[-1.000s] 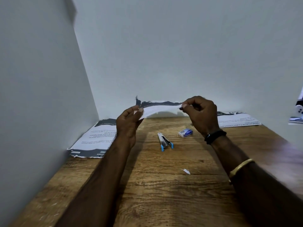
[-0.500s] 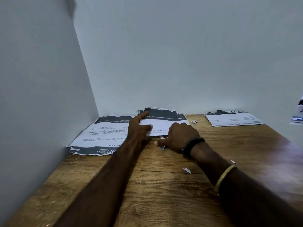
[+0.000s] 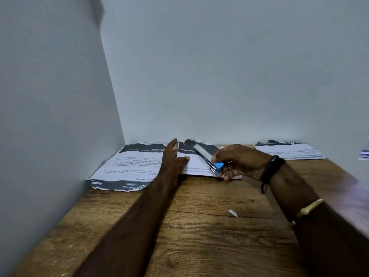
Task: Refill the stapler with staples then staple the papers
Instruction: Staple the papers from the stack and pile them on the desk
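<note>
The left hand [image 3: 173, 159] lies flat on the middle papers [image 3: 196, 165] at the back of the wooden table [image 3: 199, 232], fingers straight. The right hand [image 3: 239, 162] grips the stapler [image 3: 204, 155], fingers curled round its blue end, just over those papers, perhaps touching them; blur hides it

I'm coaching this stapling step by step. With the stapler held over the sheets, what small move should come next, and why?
Probably lower the stapler so its mouth slips over an edge of the papers. The right hand grips it above them, not yet biting, while the left hand presses them flat, so they look ready.
</note>
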